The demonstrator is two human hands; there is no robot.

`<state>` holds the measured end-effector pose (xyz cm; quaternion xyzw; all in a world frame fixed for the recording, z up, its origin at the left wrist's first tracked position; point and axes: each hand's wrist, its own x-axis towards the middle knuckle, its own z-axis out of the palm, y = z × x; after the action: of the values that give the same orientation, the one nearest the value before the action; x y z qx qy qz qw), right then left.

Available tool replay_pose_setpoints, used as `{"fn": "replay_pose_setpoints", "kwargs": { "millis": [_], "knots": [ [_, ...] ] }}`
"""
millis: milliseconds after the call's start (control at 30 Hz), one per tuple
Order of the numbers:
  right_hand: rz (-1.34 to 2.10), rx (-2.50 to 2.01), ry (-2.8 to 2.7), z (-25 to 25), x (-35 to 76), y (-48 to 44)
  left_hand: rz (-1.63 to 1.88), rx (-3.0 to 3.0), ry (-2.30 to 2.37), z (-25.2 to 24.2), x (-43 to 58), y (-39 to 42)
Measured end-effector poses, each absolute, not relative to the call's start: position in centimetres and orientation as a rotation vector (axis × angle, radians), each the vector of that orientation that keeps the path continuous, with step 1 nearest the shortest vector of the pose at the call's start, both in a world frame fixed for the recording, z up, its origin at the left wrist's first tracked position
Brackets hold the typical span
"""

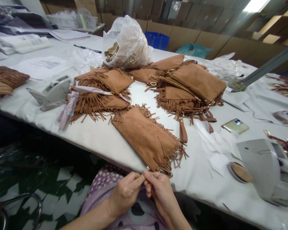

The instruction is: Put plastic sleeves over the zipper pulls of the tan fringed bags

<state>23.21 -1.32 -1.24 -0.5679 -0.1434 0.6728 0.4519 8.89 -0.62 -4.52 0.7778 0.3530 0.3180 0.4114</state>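
A brown suede pouch with fringed edges (146,131) lies flat at the table's front edge, its near corner pointing at me. At that corner sits a small gold metal clasp (148,168). Just below the clasp, my left hand (127,191) and my right hand (159,190) meet, fingertips touching. Both are closed in a pinch; whatever is between the fingers is too small or hidden to name. Beyond, more fringed brown pouches lie in a left pile (117,80) and a right pile (194,80), with a wrist strap (183,129) hanging off the right one.
Tape dispensers stand at left (54,91) and right (261,169). A phone (235,126) lies at right near crumpled white paper (213,140). A stuffed plastic bag (132,41) sits behind the pouches. Another person's hand (0,87) rests at far left. A metal pole (268,65) slants at right.
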Motion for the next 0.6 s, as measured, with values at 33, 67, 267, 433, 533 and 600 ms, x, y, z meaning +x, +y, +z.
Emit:
{"fn": "replay_pose_setpoints", "kwargs": {
  "millis": [33,67,267,433,533,600],
  "knots": [
    [1.666,-1.403,-0.342,-1.4,23.2,-1.3,0.837,1.942,0.890,-4.8,8.5,-1.0],
    [1.666,-1.408,-0.322,-1.5,23.3,-1.3,0.867,1.933,0.892,-5.2,7.9,-1.6],
    [1.603,-1.457,-0.261,-1.6,24.3,-0.8,0.845,1.843,1.083,-6.0,3.1,-4.2],
    [1.595,-1.487,-0.344,-1.9,24.2,-0.7,0.801,1.427,1.482,-1.5,5.4,-1.1],
    [1.569,-1.504,-0.384,-2.0,24.0,-0.8,0.640,1.311,1.232,-0.2,9.0,0.9],
    [1.544,-1.508,-0.377,-2.0,24.1,-0.9,0.551,1.284,1.108,-0.3,10.7,1.5]
  ]
}}
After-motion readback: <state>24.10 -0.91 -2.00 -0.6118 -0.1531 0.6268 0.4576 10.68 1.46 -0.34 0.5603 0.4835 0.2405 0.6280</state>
